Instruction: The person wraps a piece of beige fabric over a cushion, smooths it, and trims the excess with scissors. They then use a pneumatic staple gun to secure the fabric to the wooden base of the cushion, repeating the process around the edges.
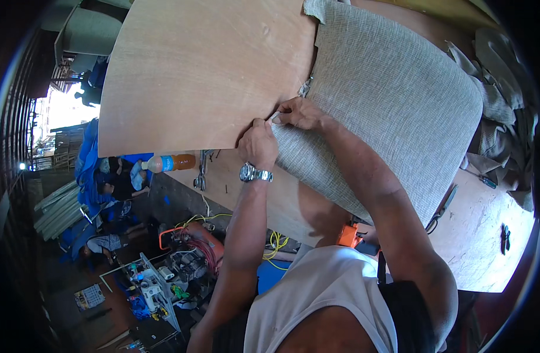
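A padded-looking panel covered in grey woven fabric lies before me, against the edge of a large curved plywood sheet. My right hand is closed in a pinch on the fabric's edge where it meets the plywood. Just left of it, my left hand, with a metal wristwatch above it, has its fingers curled on the same edge near the fabric's corner. Some loose fabric tufts stick up along the seam beyond my fingers. What lies beneath my fingertips is hidden.
Scissors and a bottle of orange-brown liquid lie left. An orange tool is close to my waist. Shears, a screwdriver, pliers and fabric scraps are right. An orange compressor stands below left, near people.
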A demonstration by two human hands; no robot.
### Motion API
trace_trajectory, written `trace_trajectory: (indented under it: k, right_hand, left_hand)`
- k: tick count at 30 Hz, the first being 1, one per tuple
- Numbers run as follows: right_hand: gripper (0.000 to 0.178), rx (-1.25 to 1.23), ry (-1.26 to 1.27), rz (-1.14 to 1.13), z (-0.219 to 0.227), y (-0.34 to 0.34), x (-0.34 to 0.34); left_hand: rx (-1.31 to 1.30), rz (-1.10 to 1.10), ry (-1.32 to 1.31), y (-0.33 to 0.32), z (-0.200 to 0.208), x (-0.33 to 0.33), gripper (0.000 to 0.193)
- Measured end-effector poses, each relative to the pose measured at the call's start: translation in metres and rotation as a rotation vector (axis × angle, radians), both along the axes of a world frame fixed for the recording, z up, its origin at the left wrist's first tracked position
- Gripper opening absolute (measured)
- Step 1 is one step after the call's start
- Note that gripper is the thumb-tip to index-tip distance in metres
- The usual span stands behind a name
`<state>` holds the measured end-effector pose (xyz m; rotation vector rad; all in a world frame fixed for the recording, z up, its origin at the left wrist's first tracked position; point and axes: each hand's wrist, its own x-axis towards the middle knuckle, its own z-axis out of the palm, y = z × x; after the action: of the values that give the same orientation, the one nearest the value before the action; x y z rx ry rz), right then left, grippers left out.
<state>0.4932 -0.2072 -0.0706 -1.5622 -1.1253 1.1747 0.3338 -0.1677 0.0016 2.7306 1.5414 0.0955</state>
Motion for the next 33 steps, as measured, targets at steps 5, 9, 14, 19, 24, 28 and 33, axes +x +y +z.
trace_trajectory:
  k: [5, 9, 14, 19, 24, 28, 33]
  right_hand:
    - [0.038, -0.043, -0.268, -0.032, -0.002, 0.005, -0.013]
    - [0.027, 0.327, 0.469, 0.000, -0.047, 0.011, 0.006]
    - [0.030, 0.236, 0.206, 0.057, -0.033, 0.007, -0.002]
    - [0.035, 0.021, -0.084, 0.053, -0.010, -0.001, -0.003]
    - [0.037, -0.024, -0.417, 0.013, -0.009, 0.002, -0.012]
    - [0.039, -0.107, -0.416, -0.034, 0.000, 0.002, -0.016]
    - [0.038, -0.081, -0.298, 0.000, -0.008, 0.003, -0.011]
  left_hand:
    - [-0.037, -0.025, 0.177, 0.007, 0.005, 0.009, 0.030]
    - [-0.029, -0.042, 0.149, 0.004, 0.009, 0.010, 0.025]
    - [-0.026, -0.001, 0.083, 0.007, -0.003, 0.002, 0.032]
    - [-0.015, 0.031, 0.065, 0.003, -0.004, 0.001, 0.036]
    - [0.044, -0.049, -0.264, -0.002, -0.011, -0.004, 0.027]
    - [0.017, 0.003, -0.877, -0.023, -0.050, -0.069, 0.031]
    - [-0.451, 0.289, -1.151, 0.013, -0.052, -0.087, 0.070]
